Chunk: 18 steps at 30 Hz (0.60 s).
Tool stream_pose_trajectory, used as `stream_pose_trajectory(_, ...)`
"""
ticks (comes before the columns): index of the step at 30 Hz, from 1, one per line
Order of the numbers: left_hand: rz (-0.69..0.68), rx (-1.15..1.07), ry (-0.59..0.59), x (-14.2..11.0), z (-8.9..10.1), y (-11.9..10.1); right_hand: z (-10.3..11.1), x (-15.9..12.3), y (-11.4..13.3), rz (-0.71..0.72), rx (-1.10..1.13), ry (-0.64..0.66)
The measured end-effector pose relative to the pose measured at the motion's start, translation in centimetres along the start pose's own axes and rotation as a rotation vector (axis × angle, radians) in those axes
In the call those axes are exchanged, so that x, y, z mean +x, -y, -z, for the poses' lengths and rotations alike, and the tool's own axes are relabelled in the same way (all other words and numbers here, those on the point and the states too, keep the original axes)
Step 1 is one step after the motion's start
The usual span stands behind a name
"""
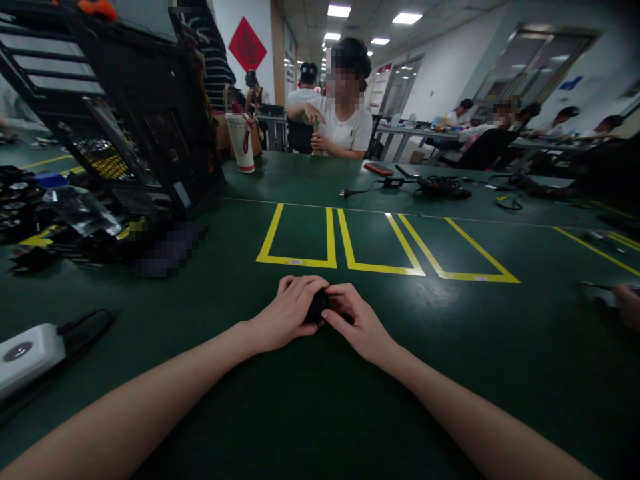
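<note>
A small black rounded object [317,307] is between my hands, just above or on the green tabletop; its kind cannot be made out, as fingers cover much of it. My left hand [287,312] is wrapped round it from the left, fingers over the top and thumb below. From the right, my right hand [361,325] pinches its side with thumb and forefinger. Directly beyond the hands, three yellow tape outlines [330,240] mark the green table [320,413].
At the left stand a black computer case [135,113], a plastic bottle [77,210] and a white power strip [30,357]. A paper cup [241,143], phone [379,169] and coiled black cables [443,187] lie farther back. Another person's hand [629,303] is at the right edge; a person [350,120] sits opposite.
</note>
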<state>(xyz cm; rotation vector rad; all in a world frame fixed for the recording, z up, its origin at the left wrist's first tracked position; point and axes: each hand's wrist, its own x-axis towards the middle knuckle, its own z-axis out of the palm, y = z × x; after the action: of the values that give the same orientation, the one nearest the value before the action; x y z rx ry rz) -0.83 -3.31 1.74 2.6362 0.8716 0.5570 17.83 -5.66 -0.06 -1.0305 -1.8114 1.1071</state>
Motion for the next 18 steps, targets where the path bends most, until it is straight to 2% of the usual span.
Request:
stream_pose_trajectory(4,0.005,-0.009,-0.006,0.02,-0.20,0.13,-0.11,-0.12,0.01,-0.017,-0.043,-0.026)
stream_pose_trajectory(8,-0.014,-0.012,-0.022,-0.12,-0.43,0.34,-0.02,-0.18,0.10,0.027,-0.060,-0.016)
stream_pose_trajectory(18,-0.028,-0.015,-0.008,-0.16,-0.17,0.24,-0.15,-0.25,-0.09,0.030,0.010,-0.013)
